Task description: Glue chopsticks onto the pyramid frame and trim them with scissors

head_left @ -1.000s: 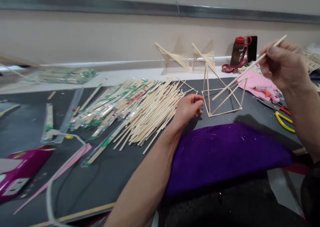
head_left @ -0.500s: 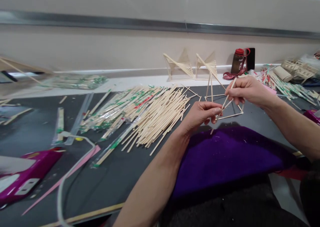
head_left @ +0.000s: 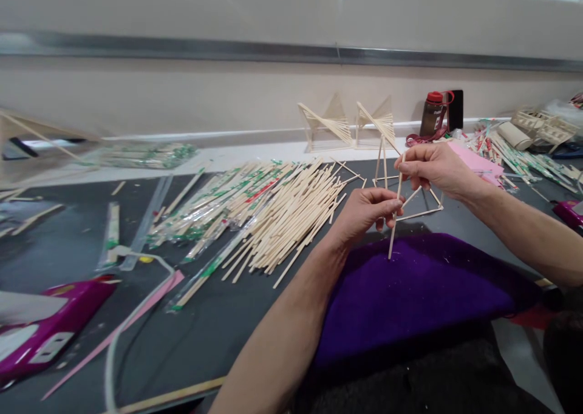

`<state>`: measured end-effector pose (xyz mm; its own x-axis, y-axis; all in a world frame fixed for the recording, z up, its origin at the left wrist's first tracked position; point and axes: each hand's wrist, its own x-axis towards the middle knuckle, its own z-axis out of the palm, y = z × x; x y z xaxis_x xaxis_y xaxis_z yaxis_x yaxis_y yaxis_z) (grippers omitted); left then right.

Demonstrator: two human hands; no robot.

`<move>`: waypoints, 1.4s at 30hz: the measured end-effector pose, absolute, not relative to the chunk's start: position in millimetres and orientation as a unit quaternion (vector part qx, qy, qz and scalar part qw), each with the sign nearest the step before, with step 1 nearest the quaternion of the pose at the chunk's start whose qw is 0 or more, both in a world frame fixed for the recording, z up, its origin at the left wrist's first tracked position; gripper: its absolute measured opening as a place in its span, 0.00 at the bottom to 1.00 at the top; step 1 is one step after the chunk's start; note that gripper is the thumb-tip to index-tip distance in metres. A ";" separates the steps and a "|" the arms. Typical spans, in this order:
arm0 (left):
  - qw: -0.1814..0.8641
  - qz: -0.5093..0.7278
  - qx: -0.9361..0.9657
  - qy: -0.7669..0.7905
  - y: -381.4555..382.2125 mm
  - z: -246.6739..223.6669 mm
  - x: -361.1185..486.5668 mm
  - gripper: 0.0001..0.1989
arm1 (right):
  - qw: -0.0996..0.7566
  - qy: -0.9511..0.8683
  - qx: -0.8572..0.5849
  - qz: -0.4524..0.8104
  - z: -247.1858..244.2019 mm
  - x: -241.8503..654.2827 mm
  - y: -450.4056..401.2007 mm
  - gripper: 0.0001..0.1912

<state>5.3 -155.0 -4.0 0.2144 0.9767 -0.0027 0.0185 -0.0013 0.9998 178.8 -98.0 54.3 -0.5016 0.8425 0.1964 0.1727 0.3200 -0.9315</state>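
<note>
A thin wooden stick (head_left: pixel 392 238) is held nearly upright between my two hands. My left hand (head_left: pixel 371 209) pinches it around the middle. At its upper end, the fingertips of my right hand (head_left: pixel 421 166) are closed on the same stick. Just behind my hands, a stick frame (head_left: pixel 421 212) with a triangular upright part stands on the dark table. A purple cloth (head_left: pixel 423 286) lies below my hands, under the stick's lower end. Left of my left hand is a large pile of loose sticks (head_left: pixel 291 220).
Wrapped sticks (head_left: pixel 214 198) lie left of the pile. Two twisted stick models (head_left: pixel 325 122) stand by the wall, with a red-capped bottle (head_left: pixel 432 113) to their right. A magenta device (head_left: pixel 59 323) and a white cable (head_left: pixel 141 298) are at left.
The held stick has turned from slanted to nearly upright, its lower end further down over the purple cloth. My right hand has moved a little left.
</note>
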 end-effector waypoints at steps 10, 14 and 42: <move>0.454 0.503 0.570 0.465 -131.6 7.7 1.0 0.10 | 0.272 -0.803 -0.338 0.408 92.1 163.1 -94.3 0.07; 0.371 0.558 0.573 0.472 -110.5 32.3 -9.3 0.12 | 0.336 -0.761 -0.368 0.416 116.2 166.8 -69.6 0.06; 0.320 0.562 0.584 0.491 -30.8 23.2 -19.5 0.08 | 0.260 -0.719 -0.401 0.504 63.4 158.9 1.5 0.17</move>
